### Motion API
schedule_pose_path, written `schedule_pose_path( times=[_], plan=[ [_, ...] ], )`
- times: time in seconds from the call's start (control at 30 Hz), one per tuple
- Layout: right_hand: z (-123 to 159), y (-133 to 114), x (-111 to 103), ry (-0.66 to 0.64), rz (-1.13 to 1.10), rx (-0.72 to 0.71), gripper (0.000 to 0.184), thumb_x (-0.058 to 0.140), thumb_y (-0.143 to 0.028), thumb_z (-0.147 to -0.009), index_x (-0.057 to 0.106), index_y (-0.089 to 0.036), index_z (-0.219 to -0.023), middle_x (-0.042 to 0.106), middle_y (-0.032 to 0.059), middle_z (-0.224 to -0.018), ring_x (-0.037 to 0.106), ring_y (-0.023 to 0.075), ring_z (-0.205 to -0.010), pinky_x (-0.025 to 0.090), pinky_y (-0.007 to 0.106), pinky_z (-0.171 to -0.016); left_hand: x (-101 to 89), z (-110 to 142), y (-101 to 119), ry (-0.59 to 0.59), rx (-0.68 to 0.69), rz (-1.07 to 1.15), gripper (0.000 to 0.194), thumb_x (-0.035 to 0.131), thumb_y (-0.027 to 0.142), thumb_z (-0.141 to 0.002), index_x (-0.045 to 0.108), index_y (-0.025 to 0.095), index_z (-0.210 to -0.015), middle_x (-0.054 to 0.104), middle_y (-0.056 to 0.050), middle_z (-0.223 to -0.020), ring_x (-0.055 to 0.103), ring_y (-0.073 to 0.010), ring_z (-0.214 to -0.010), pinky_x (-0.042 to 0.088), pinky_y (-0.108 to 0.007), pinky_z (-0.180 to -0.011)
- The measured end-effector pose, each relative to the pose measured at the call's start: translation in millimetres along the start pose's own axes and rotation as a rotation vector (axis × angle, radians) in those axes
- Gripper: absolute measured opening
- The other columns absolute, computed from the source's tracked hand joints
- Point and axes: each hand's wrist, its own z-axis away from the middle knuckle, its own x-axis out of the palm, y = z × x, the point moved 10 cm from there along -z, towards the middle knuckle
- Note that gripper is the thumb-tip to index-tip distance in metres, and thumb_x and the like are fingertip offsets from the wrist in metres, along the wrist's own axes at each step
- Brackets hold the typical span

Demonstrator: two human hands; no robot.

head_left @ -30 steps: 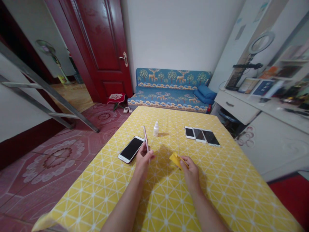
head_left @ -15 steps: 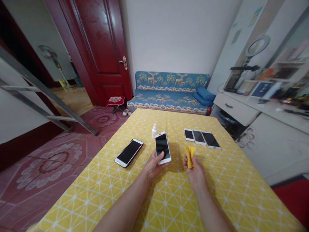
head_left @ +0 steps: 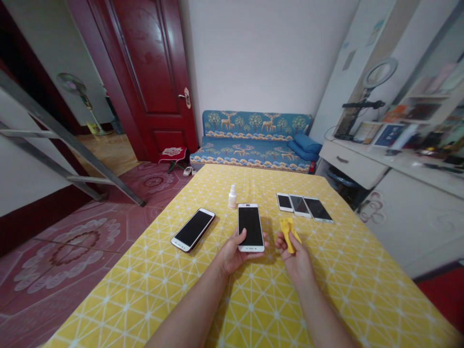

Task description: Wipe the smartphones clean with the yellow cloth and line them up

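My left hand is closed round a white smartphone, its dark screen facing up and my thumb lying over the left edge. To the right of it, my right hand pinches a crumpled yellow cloth, held apart from the phone. Just beyond the held phone stands a small white spray bottle. A larger white phone with a dark case edge lies at the left. Three white phones lie side by side at the right: a small one, a middle one and a large one.
A yellow patterned cloth covers the table. Behind it is a blue sofa. A white dresser with a ring light stands at the right. On the left are a metal ladder, a red door and a stool.
My left hand has turned the phone more upright in view and shifted it slightly right. The yellow cloth has changed shape in my right hand, which has moved slightly right.
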Motion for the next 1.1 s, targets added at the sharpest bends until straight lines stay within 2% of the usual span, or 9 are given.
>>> schedule_pose_path(
  times=[0.13,0.27,0.4,0.53,0.7,0.83,0.97,1.1],
  plan=[
    [-1.6,0.4,-4.3,0.009,-0.005,0.0,0.021,0.07,-0.035,-0.075,0.068,-0.018,-0.088,0.07,0.0009,-0.074,0.064,0.0128,-0.063,0.055,0.024,-0.058,3.7,-1.6,-7.0,-0.046,-0.088,0.08,0.066,0.047,0.056,-0.089,0.051,0.006,-0.13,0.058,-0.024,-0.129,0.063,-0.0356,-0.108,0.054,-0.044,-0.08],
    [-2.5,1.0,-7.9,0.025,0.022,-0.009,0.019,0.071,-0.03,-0.073,0.069,-0.017,-0.087,0.07,0.0006,-0.073,0.064,0.0135,-0.063,0.055,0.024,-0.058,6.1,-1.5,-4.2,-0.064,-0.089,0.153,0.073,0.041,0.064,-0.087,0.051,0.008,-0.131,0.059,-0.022,-0.128,0.061,-0.0375,-0.11,0.055,-0.046,-0.078],
    [-0.8,-3.1,-10.1,0.057,0.056,-0.067,0.02,0.076,-0.022,-0.065,0.07,-0.017,-0.083,0.071,0.0013,-0.079,0.065,0.0151,-0.066,0.056,0.025,-0.057,1.6,-3.1,-7.7,-0.031,-0.095,0.208,0.07,0.046,0.061,-0.087,0.051,0.005,-0.129,0.061,-0.023,-0.124,0.062,-0.0369,-0.108,0.053,-0.047,-0.081],
    [0.3,-1.4,-13.5,0.093,0.063,-0.076,0.02,0.078,-0.022,-0.064,0.07,-0.017,-0.082,0.073,0.0016,-0.081,0.067,0.0149,-0.067,0.056,0.024,-0.057,1.5,-4.8,-12.5,-0.02,-0.123,0.237,0.066,0.046,0.056,-0.088,0.051,0.003,-0.129,0.061,-0.022,-0.124,0.061,-0.035,-0.109,0.052,-0.047,-0.086],
    [-3.5,-6.5,-16.7,0.126,0.145,-0.17,0.024,0.078,-0.029,-0.066,0.068,-0.018,-0.084,0.073,0.0028,-0.082,0.069,0.0181,-0.07,0.056,0.026,-0.056,12.6,-4.8,-12.7,-0.094,-0.134,0.264,0.066,0.049,0.052,-0.088,0.047,0.004,-0.133,0.057,-0.023,-0.129,0.058,-0.0332,-0.115,0.047,-0.047,-0.094],
    [-8.3,-12.9,-17.6,0.228,0.131,-0.236,0.026,0.077,-0.027,-0.063,0.067,-0.018,-0.085,0.073,0.0028,-0.081,0.069,0.0188,-0.07,0.056,0.027,-0.055,16.6,-6.0,-16.5,-0.133,-0.147,0.254,0.064,0.049,0.052,-0.088,0.05,0.004,-0.13,0.058,-0.023,-0.128,0.055,-0.0341,-0.118,0.042,-0.05,-0.098],
    [-6.2,-14.7,-5.6,0.267,0.121,-0.272,0.027,0.076,-0.03,-0.062,0.066,-0.017,-0.083,0.072,0.0024,-0.078,0.067,0.0166,-0.065,0.054,0.026,-0.055,20.3,-8.1,-21.5,-0.155,-0.152,0.219,0.061,0.043,0.053,-0.091,0.055,0.005,-0.126,0.057,-0.021,-0.13,0.057,-0.0331,-0.116,0.045,-0.05,-0.094],
    [3.2,-16.2,9.6,0.216,0.31,-0.33,0.031,0.072,-0.042,-0.07,0.065,-0.016,-0.083,0.068,0.0011,-0.071,0.062,0.0141,-0.058,0.049,0.024,-0.052,24.7,-6.5,-28.9,-0.177,-0.19,0.185,0.06,0.038,0.053,-0.093,0.055,0.005,-0.126,0.057,-0.021,-0.13,0.057,-0.0315,-0.116,0.048,-0.047,-0.09]
  ],
)
